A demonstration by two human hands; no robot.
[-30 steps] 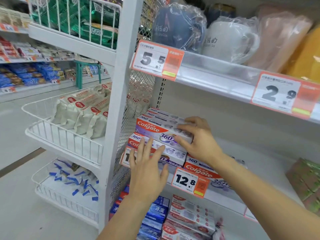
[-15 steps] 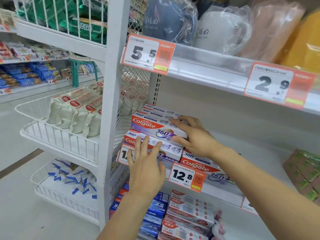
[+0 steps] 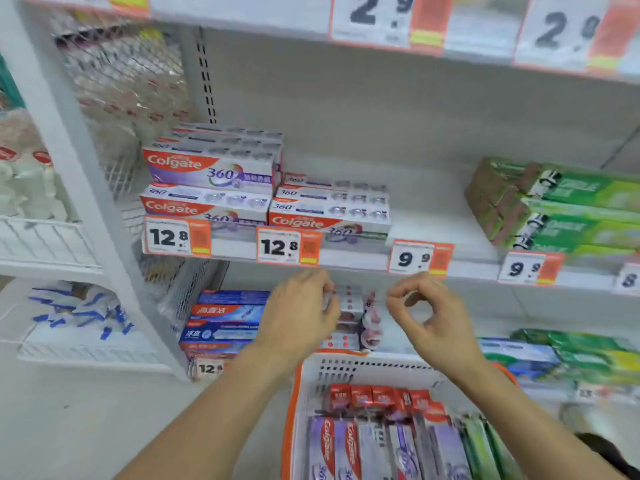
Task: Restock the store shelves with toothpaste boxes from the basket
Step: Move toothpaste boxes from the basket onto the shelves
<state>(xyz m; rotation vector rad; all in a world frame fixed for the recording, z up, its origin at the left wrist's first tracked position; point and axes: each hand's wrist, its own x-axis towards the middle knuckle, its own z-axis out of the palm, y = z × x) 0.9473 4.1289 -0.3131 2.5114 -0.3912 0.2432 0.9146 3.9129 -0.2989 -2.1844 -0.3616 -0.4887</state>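
Purple-and-red Colgate 360 boxes [image 3: 211, 169] sit stacked on the middle shelf [image 3: 349, 263], two high at the left and one layer beside them. Below, a white basket with an orange rim [image 3: 349, 370] holds several more Colgate boxes [image 3: 367, 445] standing on end, with green boxes at its right side. My left hand [image 3: 301, 310] and my right hand [image 3: 433, 317] hover apart between the shelf edge and the basket. Their fingers are loosely curled and hold nothing.
Green toothpaste boxes [image 3: 575, 202] are stacked at the right of the same shelf, leaving a bare gap in the middle. Blue and red boxes [image 3: 225, 320] fill the lower shelf. A white upright post [image 3: 69, 150] and wire baskets stand at the left.
Both hands have come off the stacked Colgate boxes and dropped below the shelf edge. The view has tilted down and right, bringing the basket into sight.
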